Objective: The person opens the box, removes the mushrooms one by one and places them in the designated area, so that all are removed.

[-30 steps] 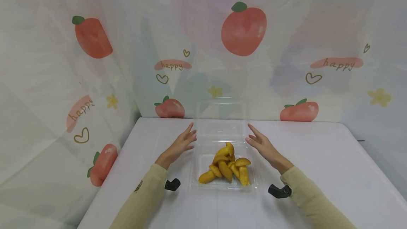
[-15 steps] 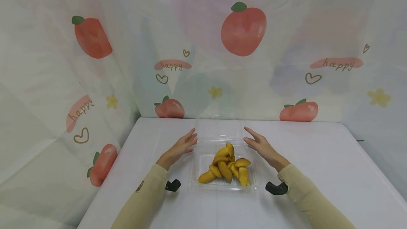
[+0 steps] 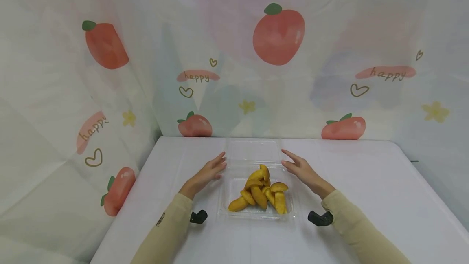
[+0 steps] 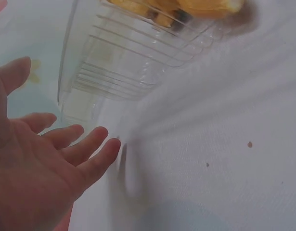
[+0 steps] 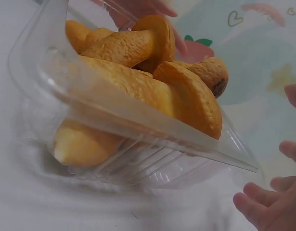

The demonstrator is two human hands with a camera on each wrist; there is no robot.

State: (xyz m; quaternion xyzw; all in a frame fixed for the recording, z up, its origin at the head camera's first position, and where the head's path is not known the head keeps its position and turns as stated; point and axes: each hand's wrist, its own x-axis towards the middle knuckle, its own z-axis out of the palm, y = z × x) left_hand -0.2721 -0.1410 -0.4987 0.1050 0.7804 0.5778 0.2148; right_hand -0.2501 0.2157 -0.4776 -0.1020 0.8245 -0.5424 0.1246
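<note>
A clear plastic clamshell box (image 3: 256, 216) stands on the table, its hinged lid (image 3: 253, 150) folded back behind it. Yellow-brown mushrooms (image 3: 259, 196) lie heaped inside; the right wrist view shows their thick stems and caps (image 5: 188, 98) close up. Near the back left corner, by the hinge, is my left hand (image 3: 206, 174), fingers spread and holding nothing. My right hand (image 3: 307, 173) mirrors it at the back right corner, fingers extended and empty. In the left wrist view the fingers of the left hand (image 4: 46, 159) stand apart from the box's ribbed wall (image 4: 133, 48).
The box sits on a white-covered table (image 3: 366, 182). A patterned cloth backdrop (image 3: 315, 44) rises right behind the table's far edge, with another cloth side (image 3: 44, 141) on the left. Black wrist mounts (image 3: 320, 218) stick out under both sleeves.
The lid, raised against the backdrop before, has dropped back and lower behind the box. Both hands have shifted slightly, the right a little inward. The mushrooms have stayed put.
</note>
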